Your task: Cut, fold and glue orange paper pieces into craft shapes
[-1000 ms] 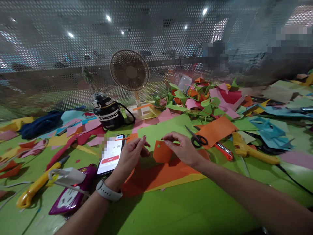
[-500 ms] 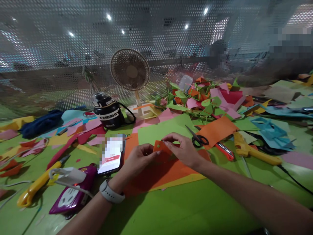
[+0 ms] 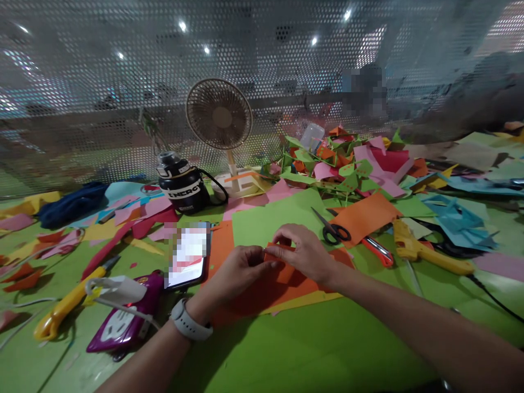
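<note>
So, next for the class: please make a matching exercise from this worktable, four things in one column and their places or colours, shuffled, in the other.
Column one
1. Fan
2. Scissors
3. Small orange paper piece
4. Power strip

Column two
A. Held between the fingers of the left hand and right hand
B. Purple casing
C. Standing upright, beside and behind the dark bottle
D. Black handles, lying near the yellow glue gun

Right pairs: 1-C, 2-D, 3-A, 4-B
</note>
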Demonstrator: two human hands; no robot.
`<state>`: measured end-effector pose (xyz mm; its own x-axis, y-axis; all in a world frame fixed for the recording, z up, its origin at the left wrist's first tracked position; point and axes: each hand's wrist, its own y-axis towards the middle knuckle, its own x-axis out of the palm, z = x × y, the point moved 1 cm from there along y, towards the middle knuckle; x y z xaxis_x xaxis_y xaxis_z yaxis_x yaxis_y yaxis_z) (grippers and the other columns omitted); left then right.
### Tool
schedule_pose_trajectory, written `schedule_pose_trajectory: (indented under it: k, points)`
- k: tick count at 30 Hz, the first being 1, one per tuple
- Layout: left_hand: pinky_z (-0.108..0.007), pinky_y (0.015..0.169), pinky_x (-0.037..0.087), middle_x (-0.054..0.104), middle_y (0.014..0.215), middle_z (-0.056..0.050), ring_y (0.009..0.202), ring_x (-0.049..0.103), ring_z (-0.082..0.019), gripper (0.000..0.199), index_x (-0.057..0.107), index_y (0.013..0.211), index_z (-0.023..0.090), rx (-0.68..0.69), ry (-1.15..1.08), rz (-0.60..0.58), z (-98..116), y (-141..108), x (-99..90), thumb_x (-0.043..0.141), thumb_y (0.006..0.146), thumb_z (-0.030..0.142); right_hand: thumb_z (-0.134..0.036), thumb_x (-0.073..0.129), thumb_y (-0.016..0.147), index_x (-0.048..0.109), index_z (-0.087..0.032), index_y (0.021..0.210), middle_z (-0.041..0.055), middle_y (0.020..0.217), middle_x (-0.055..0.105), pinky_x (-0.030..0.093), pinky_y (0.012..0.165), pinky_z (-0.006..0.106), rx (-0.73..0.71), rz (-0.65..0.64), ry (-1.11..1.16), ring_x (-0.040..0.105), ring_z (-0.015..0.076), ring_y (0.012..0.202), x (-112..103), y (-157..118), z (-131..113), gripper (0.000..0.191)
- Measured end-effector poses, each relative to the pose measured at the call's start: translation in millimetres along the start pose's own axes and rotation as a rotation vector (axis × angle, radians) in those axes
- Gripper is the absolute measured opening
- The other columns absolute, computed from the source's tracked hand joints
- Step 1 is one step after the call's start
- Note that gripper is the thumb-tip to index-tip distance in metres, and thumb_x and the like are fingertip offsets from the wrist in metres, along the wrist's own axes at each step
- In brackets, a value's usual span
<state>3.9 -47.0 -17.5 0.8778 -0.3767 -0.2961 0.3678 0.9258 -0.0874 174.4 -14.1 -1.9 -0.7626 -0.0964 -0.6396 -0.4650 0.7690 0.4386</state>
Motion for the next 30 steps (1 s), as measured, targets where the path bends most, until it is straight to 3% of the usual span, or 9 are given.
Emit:
schedule_pose_trajectory:
  k: [7, 18, 21, 25, 30]
  points:
    - [-0.023, 0.045, 0.022, 0.032, 0.055, 0.007, 0.051, 0.028, -0.008, 0.042, 0.041, 0.056, 0.019, 0.044, 0.104, 0.037, -1, 1, -0.6, 0.065, 0.079, 0.046, -0.042, 0.051, 0.093, 0.061, -0.02, 0.072, 0.0024, 0.07, 0.063, 0.037, 0.069, 0.03, -0.051, 0.02, -0.069, 0.053, 0.0154, 0.069, 0, 0, 1, 0.033]
    - [-0.023, 0.043, 0.022, 0.042, 0.054, 0.006, 0.048, 0.032, -0.007, 0.039, 0.049, 0.061, 0.018, -0.055, -0.029, -0.005, 3, -2, 0.3, 0.066, 0.078, 0.048, -0.05, 0.033, 0.098, 0.036, -0.023, 0.059, -0.0019, 0.056, 0.044, 0.035, 0.059, 0.029, 0.144, 0.177, -0.014, 0.044, 0.0138, 0.056, -14, 6, 0, 0.048]
    - [-0.022, 0.044, 0.024, 0.045, 0.055, 0.005, 0.048, 0.033, -0.007, 0.039, 0.05, 0.062, 0.018, -0.061, -0.055, -0.002, 3, -2, 0.0, 0.066, 0.078, 0.048, -0.052, 0.043, 0.094, 0.043, -0.022, 0.061, -0.0007, 0.06, 0.051, 0.037, 0.063, 0.029, 0.141, 0.178, 0.011, 0.05, 0.0149, 0.061, -16, 5, 0, 0.045]
    - [-0.022, 0.044, 0.025, 0.049, 0.058, 0.003, 0.049, 0.036, -0.008, 0.038, 0.055, 0.066, 0.017, -0.051, -0.027, 0.039, 2, -1, -1.3, 0.065, 0.079, 0.051, -0.048, 0.047, 0.094, 0.057, -0.021, 0.084, 0.0048, 0.088, 0.065, 0.04, 0.077, 0.032, 0.062, 0.167, -0.021, 0.058, 0.0188, 0.085, -13, 3, 0, 0.031]
    - [-0.022, 0.045, 0.023, 0.044, 0.057, 0.005, 0.05, 0.033, -0.008, 0.042, 0.054, 0.066, 0.016, -0.042, 0.02, 0.07, 0, 1, -2.2, 0.063, 0.078, 0.055, -0.05, 0.042, 0.095, 0.055, -0.02, 0.076, 0.0034, 0.079, 0.065, 0.035, 0.079, 0.033, 0.02, 0.038, -0.186, 0.056, 0.0179, 0.08, -4, 0, -2, 0.038]
